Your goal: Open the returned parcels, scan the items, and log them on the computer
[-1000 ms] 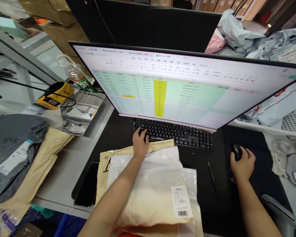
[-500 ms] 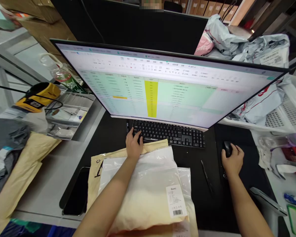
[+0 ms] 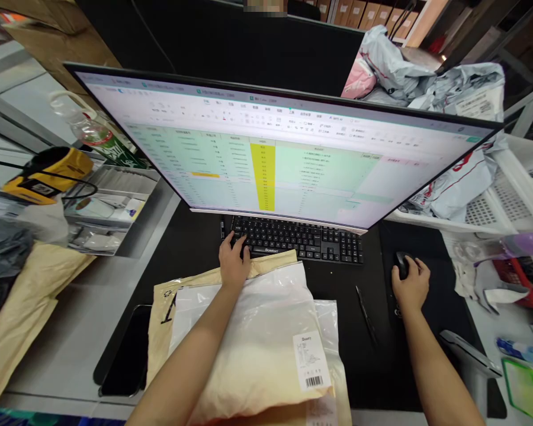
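Nearest, under the left forearm, a clear plastic bag holding something pale cream (image 3: 257, 343) lies on a cream paper mailer (image 3: 160, 305). Its white barcode label (image 3: 311, 368) faces up, just right of that arm. The bag looks closed and nothing has been taken out of it. Left of the forearm, at the edge of the black desk mat (image 3: 195, 242), lies a black phone with a dark screen (image 3: 124, 358). A thin black pen (image 3: 365, 313) lies untouched between the two arms, nearer the right one.

The left hand (image 3: 233, 263) rests past the far edge of the bag. Its fingers are loosely spread on the left-end keys of the black keyboard (image 3: 302, 239), and it holds nothing. Well to its right, the right hand (image 3: 411, 287) is cupped over a black computer mouse (image 3: 401, 263), fingers curled down around it.

Beyond both hands, a wide flat monitor (image 3: 270, 118) shows a green-tinted spreadsheet with one yellow-filled column (image 3: 263, 176). The text is too blurred to read. As I judge it, the work now in hand is on the screen: the packets are stacked and labelled in front, and both hands are on the input devices rather than on the goods. How many rows are filled I cannot tell.

Far left of the left hand stand a yellow handheld scanner (image 3: 48, 174), a grey compartment tray (image 3: 128, 231) and a clear plastic bottle (image 3: 93, 130). Far right of the right hand, a white mesh basket (image 3: 510, 207) holds grey mailer bags (image 3: 462, 177).
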A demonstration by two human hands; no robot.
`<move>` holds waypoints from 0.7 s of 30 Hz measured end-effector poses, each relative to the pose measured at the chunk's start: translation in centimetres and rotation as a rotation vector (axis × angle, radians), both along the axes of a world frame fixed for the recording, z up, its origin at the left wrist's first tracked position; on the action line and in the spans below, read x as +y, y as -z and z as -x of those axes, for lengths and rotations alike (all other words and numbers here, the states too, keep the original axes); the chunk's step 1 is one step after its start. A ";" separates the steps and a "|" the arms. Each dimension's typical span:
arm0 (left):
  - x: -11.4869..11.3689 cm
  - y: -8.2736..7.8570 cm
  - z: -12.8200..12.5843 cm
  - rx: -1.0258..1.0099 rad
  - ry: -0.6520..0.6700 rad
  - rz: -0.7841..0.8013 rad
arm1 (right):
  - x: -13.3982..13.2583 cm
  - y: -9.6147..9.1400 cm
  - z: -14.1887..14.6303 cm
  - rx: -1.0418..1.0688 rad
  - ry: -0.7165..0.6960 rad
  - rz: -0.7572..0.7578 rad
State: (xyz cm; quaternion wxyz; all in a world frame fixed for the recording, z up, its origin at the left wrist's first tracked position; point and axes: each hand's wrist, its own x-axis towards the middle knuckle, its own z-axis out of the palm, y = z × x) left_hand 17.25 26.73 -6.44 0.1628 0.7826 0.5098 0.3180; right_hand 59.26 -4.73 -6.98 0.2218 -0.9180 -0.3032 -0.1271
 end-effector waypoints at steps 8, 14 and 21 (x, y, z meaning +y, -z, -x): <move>-0.1 -0.3 0.0 -0.003 0.006 0.007 | 0.1 0.0 0.0 -0.012 -0.035 0.007; 0.0 -0.1 0.0 -0.002 0.010 0.003 | 0.0 -0.2 0.1 -0.026 -0.040 0.033; -0.1 -0.1 0.0 0.006 0.009 -0.008 | -0.1 0.0 0.0 -0.020 -0.038 0.019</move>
